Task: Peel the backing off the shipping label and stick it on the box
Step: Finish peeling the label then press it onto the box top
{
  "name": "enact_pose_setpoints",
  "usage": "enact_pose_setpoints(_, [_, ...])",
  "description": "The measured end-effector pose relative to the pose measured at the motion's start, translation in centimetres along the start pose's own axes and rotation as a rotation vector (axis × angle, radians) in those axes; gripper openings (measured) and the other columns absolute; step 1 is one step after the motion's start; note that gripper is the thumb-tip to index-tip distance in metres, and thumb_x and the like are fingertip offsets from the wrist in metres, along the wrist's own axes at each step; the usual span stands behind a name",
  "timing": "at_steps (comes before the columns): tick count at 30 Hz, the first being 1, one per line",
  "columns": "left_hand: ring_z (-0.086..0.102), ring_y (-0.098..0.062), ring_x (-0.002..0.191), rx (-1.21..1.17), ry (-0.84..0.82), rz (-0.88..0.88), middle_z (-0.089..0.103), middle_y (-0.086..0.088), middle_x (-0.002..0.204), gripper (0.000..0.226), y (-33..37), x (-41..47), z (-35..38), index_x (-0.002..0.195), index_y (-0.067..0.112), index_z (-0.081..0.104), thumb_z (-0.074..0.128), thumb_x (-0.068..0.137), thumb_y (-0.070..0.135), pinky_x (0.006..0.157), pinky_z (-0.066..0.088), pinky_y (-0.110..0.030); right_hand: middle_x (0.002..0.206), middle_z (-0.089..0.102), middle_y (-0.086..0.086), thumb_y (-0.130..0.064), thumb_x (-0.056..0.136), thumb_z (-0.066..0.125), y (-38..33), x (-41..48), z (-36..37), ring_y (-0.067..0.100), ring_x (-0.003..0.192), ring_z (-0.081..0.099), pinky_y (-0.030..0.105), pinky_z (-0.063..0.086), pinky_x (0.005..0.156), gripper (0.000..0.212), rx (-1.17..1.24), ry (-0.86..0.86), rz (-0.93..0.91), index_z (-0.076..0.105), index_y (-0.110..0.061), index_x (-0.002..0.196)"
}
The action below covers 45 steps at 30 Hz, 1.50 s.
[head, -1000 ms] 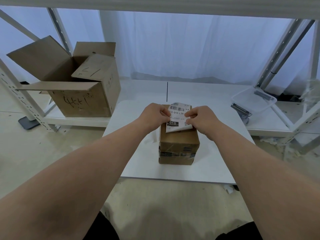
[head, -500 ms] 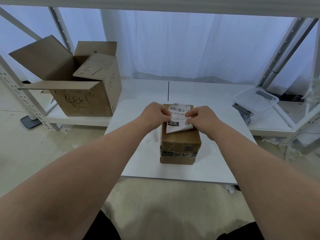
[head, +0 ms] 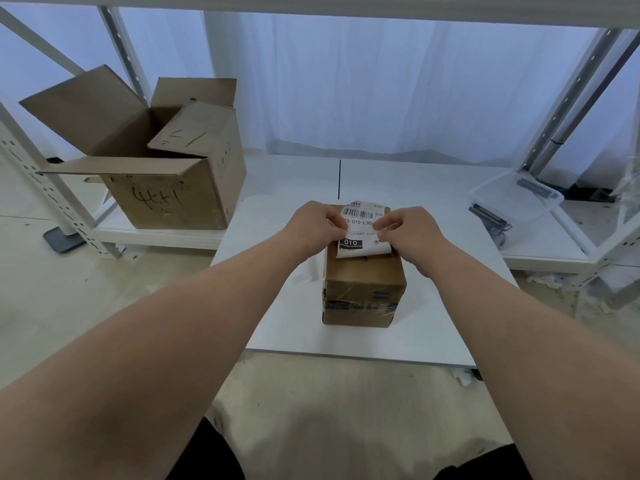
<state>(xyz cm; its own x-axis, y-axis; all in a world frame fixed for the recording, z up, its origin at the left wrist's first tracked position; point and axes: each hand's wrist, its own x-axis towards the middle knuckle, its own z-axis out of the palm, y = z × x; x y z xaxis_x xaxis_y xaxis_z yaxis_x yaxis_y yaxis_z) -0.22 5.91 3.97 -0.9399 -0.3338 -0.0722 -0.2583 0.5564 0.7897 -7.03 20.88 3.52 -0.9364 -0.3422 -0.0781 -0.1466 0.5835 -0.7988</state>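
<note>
A: How are the hands set?
B: Both arms reach forward. The left hand (head: 313,225) pinches the label (head: 360,230) at its left edge with curled fingers, and the right hand (head: 412,233) pinches its right edge.
A: And the label?
B: It's between the fingertips, on the small box (head: 363,282), with its near edge curling up.
A: Counts?
B: One label. Two boxes, counting the open box (head: 166,161) left of the fingers. One clear tub (head: 516,199) to the right.

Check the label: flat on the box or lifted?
Lifted at near edge: shipping label curls above the box top; left hand and right hand pinch its sides.
</note>
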Motion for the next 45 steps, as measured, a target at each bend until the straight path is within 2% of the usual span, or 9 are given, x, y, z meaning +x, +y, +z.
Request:
enact_pose_setpoints(7, [0.050,-0.007,0.069,0.010,0.011,-0.011,0.061,0.000,0.084,0.010,-0.1,0.2,0.0,0.092,0.008,0.071,0.065,0.084,0.010,0.064,0.042,-0.021,0.127,0.057,0.014,-0.001,0.087,0.061,0.1,0.3,0.1,0.031,0.112,0.056,0.040,0.055,0.091,0.012,0.026,-0.012,0.017,0.068,-0.009,0.091])
enact_pose_setpoints(11, [0.053,-0.012,0.077,0.027,0.014,-0.014,0.065,-0.004,0.096,0.011,-0.1,0.2,0.1,0.094,0.008,0.071,0.066,0.084,0.011,0.077,0.049,-0.029,0.125,0.059,0.013,-0.001,0.086,0.061,0.2,0.4,0.1,0.031,0.111,0.057,0.040,0.054,0.092,0.012,0.023,-0.006,0.019,0.069,-0.009,0.092])
enact_pose_setpoints(19, [0.052,-0.009,0.071,0.065,0.017,-0.010,0.060,0.001,0.084,0.006,0.1,0.1,0.1,0.089,0.013,0.069,0.066,0.084,0.014,0.061,0.042,-0.020,0.117,0.064,0.011,-0.005,0.086,0.060,0.1,0.4,0.2,0.028,0.109,0.058,0.041,0.052,0.093,0.013,-0.040,0.010,-0.018,0.071,-0.009,0.092])
enact_pose_setpoints(24, [0.058,-0.016,0.082,0.090,0.026,-0.017,0.058,0.007,0.077,0.003,0.2,0.3,0.3,0.081,0.017,0.065,0.066,0.083,0.014,0.067,0.046,-0.024,0.112,0.066,0.010,-0.011,0.087,0.062,-0.1,0.4,0.3,0.021,0.098,0.057,0.036,0.053,0.088,0.012,-0.075,0.091,-0.018,0.072,-0.009,0.094])
enact_pose_setpoints(26, [0.057,-0.016,0.081,0.101,0.028,-0.012,0.057,0.008,0.075,0.004,0.2,0.3,0.4,0.080,0.017,0.064,0.066,0.083,0.014,0.064,0.045,-0.023,0.112,0.066,0.010,-0.012,0.086,0.063,-0.1,0.5,0.4,0.020,0.096,0.056,0.035,0.053,0.088,0.012,-0.079,0.112,-0.011,0.072,-0.010,0.094])
enact_pose_setpoints(32, [0.058,-0.016,0.085,0.133,0.031,0.001,0.059,0.002,0.090,0.004,0.6,0.2,0.5,0.080,0.015,0.063,0.064,0.084,0.013,0.064,0.048,-0.023,0.114,0.066,0.008,-0.012,0.086,0.062,-0.3,0.5,0.5,0.019,0.092,0.053,0.034,0.052,0.087,0.011,-0.103,0.115,0.005,0.071,-0.012,0.093])
enact_pose_setpoints(38, [0.056,-0.014,0.083,0.184,0.020,0.021,0.058,0.002,0.092,0.008,0.9,0.0,0.4,0.091,0.009,0.065,0.063,0.085,0.014,0.053,0.040,-0.017,0.116,0.065,0.007,-0.012,0.085,0.063,-0.3,0.5,0.7,0.020,0.098,0.056,0.037,0.053,0.090,0.008,-0.115,0.105,0.004,0.070,-0.014,0.089])
enact_pose_setpoints(41, [0.056,-0.014,0.084,0.239,0.007,0.036,0.058,0.003,0.091,0.014,1.0,0.0,0.5,0.096,0.010,0.065,0.063,0.085,0.017,0.055,0.040,-0.016,0.117,0.064,0.007,-0.011,0.085,0.062,-0.3,0.5,0.7,0.022,0.105,0.056,0.036,0.053,0.091,0.009,-0.134,0.093,-0.008,0.070,-0.014,0.088])
enact_pose_setpoints(45, [0.055,-0.014,0.083,0.321,-0.002,0.060,0.060,0.003,0.091,0.015,0.9,0.1,0.3,0.097,0.013,0.066,0.062,0.085,0.019,0.060,0.042,-0.018,0.116,0.065,0.006,-0.013,0.087,0.059,-0.4,0.5,0.6,0.017,0.094,0.053,0.033,0.052,0.086,0.014,-0.180,0.073,-0.032,0.071,-0.015,0.092])
